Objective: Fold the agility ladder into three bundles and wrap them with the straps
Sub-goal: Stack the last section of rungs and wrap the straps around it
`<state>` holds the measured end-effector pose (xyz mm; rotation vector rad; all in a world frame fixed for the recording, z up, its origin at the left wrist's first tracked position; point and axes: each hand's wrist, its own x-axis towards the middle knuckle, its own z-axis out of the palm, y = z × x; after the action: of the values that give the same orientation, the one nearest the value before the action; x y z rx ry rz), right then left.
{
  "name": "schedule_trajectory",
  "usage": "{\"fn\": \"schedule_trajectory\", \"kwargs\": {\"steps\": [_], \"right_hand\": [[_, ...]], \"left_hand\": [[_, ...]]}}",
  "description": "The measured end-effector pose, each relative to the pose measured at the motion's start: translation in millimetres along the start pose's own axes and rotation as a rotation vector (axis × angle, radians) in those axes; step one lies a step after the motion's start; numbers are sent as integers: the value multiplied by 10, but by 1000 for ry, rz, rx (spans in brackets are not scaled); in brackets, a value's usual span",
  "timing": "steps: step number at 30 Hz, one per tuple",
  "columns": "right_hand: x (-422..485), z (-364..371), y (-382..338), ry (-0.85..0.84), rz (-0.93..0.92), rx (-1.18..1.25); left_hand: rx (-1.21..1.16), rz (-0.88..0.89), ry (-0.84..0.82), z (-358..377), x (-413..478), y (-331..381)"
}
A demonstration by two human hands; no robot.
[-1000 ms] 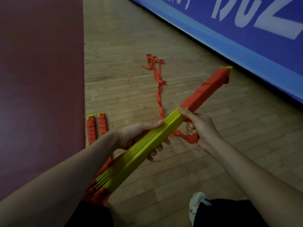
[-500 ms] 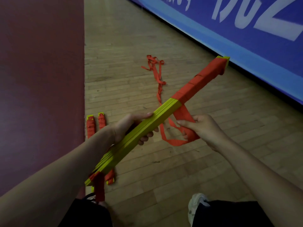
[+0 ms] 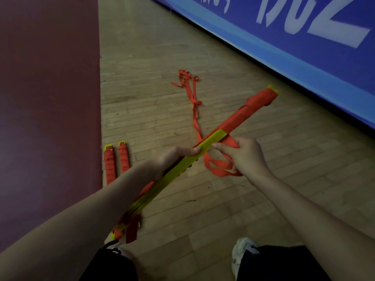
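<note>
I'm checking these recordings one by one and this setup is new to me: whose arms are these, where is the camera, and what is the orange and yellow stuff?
There is no machine here. A person works with bare hands, and the camera sits on their head, looking forward and down, so every picture shows their own arms from above. The left hand grips a bundle of stacked yellow ladder rungs, its far half already wound in orange. The right hand pinches the strap beside the bundle. The strap loops below that hand and trails away over the wooden floor. Two wrapped bundles lie on the floor beside a dark red area. A blue banner runs along the right, and a white shoe shows at the bottom.
</note>
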<state>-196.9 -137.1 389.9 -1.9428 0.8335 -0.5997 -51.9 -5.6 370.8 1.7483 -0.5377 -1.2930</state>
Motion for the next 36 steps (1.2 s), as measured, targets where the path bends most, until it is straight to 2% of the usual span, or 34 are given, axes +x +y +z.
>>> {"fn": "schedule_trajectory", "kwargs": {"steps": [5, 11, 15, 21, 26, 29, 31, 33, 34, 36], "right_hand": [[-18, 47, -6, 52, 57, 9], [-8, 110, 46, 60, 147, 13], [-19, 154, 19, 71, 203, -2], [-9, 225, 10, 107, 355, 114], [-12, 213, -80, 131, 434, 296], [-2, 188, -116, 103, 436, 368], [3, 181, -111, 93, 434, 399], [4, 166, -113, 60, 403, 411], [5, 158, -121, 35, 376, 425], [17, 132, -152, -10, 316, 479]], "left_hand": [[232, 97, 213, 86, -5, -12], [381, 121, 293, 135, -65, -1], [559, 235, 413, 151, -77, -25], [901, 466, 613, 287, -125, -78], [999, 523, 636, 360, -115, -115], [919, 472, 480, 314, -154, -7], [629, 345, 215, 239, -228, 122], [173, 139, -110, 108, -266, 199], [41, 46, -228, 43, -273, 193], [-74, -49, -387, -58, -255, 122]]}}
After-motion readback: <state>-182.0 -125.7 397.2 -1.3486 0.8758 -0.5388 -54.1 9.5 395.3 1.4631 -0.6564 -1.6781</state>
